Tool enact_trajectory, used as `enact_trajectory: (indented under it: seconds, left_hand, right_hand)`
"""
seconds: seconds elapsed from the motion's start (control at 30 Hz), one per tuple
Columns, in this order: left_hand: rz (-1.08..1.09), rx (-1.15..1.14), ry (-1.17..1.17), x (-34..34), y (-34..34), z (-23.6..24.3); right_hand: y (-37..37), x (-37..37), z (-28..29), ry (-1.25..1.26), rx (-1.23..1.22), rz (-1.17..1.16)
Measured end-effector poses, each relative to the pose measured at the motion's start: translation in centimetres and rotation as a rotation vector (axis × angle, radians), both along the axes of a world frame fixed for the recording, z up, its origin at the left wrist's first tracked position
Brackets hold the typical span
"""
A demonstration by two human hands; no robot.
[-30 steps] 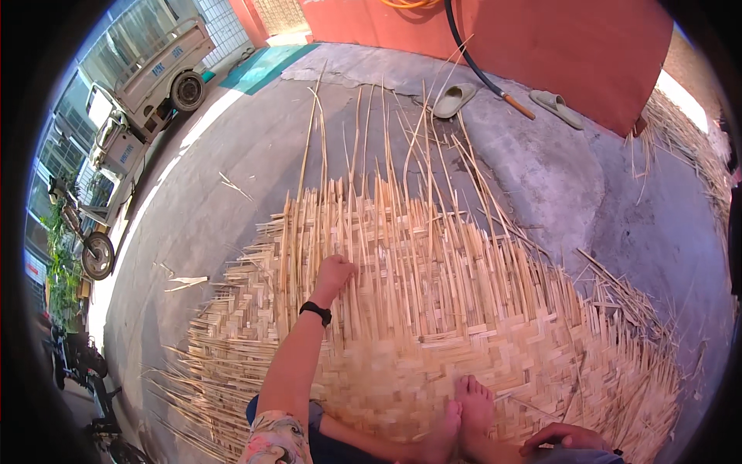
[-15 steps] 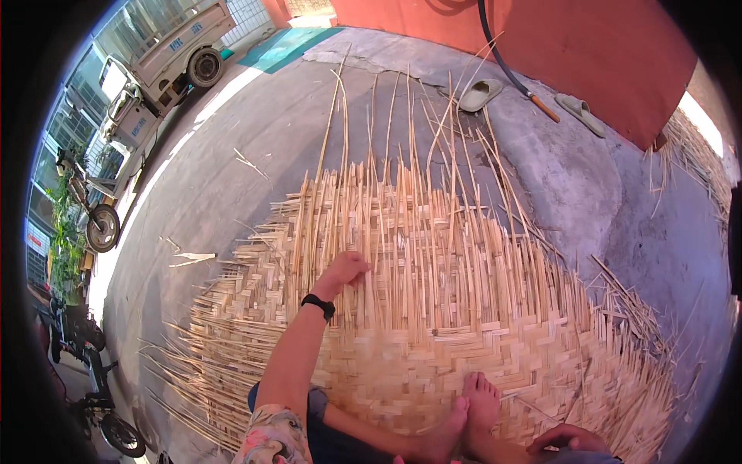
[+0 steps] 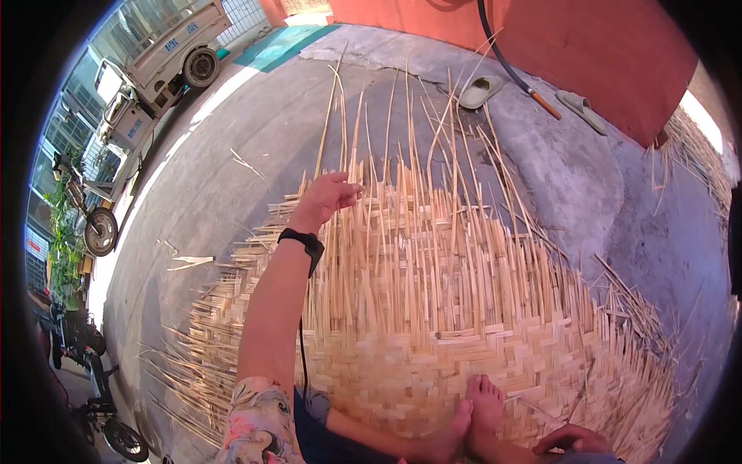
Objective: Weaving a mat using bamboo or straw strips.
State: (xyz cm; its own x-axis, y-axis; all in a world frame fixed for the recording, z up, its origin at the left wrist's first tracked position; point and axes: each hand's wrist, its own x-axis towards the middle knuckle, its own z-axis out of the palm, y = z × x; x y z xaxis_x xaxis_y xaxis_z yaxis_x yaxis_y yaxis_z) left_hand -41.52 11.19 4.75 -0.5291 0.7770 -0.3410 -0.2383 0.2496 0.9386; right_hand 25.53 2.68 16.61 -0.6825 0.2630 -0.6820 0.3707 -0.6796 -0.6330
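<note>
A large half-woven mat (image 3: pixel 402 371) of flat straw-coloured reed strips lies on the ground under my bare feet (image 3: pixel 485 406). Its far part is a fan of loose upright strips over the weave. My left hand (image 3: pixel 331 197), with a black band on the wrist, is over the far edge of the mat, left of the middle. Its fingers are pinched together on a long reed strip (image 3: pixel 359 127) that points away from me. At the lower right my right hand (image 3: pixel 576 439) rests by my leg with curled fingers; whatever it may hold is hidden.
A pair of pale slippers (image 3: pixel 480 93) and a black hose (image 3: pixel 502 58) with an orange end lie by the red wall (image 3: pixel 595 62). Loose strips (image 3: pixel 630 298) are heaped at the right. A cargo tricycle (image 3: pixel 147 85) and a parked scooter (image 3: pixel 100 394) stand at the left.
My left hand has moved away from me, from the middle of the loose strips to their far edge. A long strip beside it has shifted left. The right hand stays put.
</note>
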Motion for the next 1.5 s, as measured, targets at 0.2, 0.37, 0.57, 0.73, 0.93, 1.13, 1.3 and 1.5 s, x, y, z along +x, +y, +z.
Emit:
enact_trajectory:
  seconds: [0.2,0.37,0.57,0.73,0.93,1.13,1.3,1.5]
  left_hand:
    - [-0.033,0.076,0.135,-0.5,-0.2,-7.2]
    - [0.041,0.104,0.172,0.2,-0.2,-10.7]
    - [0.136,-0.154,0.756,3.5,-0.8,-13.3]
    - [-0.013,-0.029,1.395,5.5,-1.9,-13.9]
    - [-0.111,-0.191,0.914,5.1,-0.1,-8.0]
    - [-0.268,0.028,0.647,4.4,0.9,1.5]
    - [-0.365,-0.001,0.572,6.2,-5.9,11.2]
    - [-0.354,0.137,0.368,-1.1,-7.5,6.1]
  right_hand:
    - [-8.2,-14.2,-25.2,-0.824,1.485,0.512]
    - [-8.1,-13.5,-26.2,-0.845,1.509,0.502]
    - [-7.6,-13.5,-26.0,-0.854,1.572,0.512]
    - [-7.0,-14.5,-24.3,-0.855,1.468,0.547]
    - [-8.0,-13.2,-26.2,-0.855,1.488,0.557]
    - [0.5,-0.7,-4.4,-0.039,0.219,0.087]
    - [-4.7,9.2,-11.9,-0.268,0.553,-0.176]
    - [-18.8,19.4,-19.0,-0.809,0.755,-0.529]
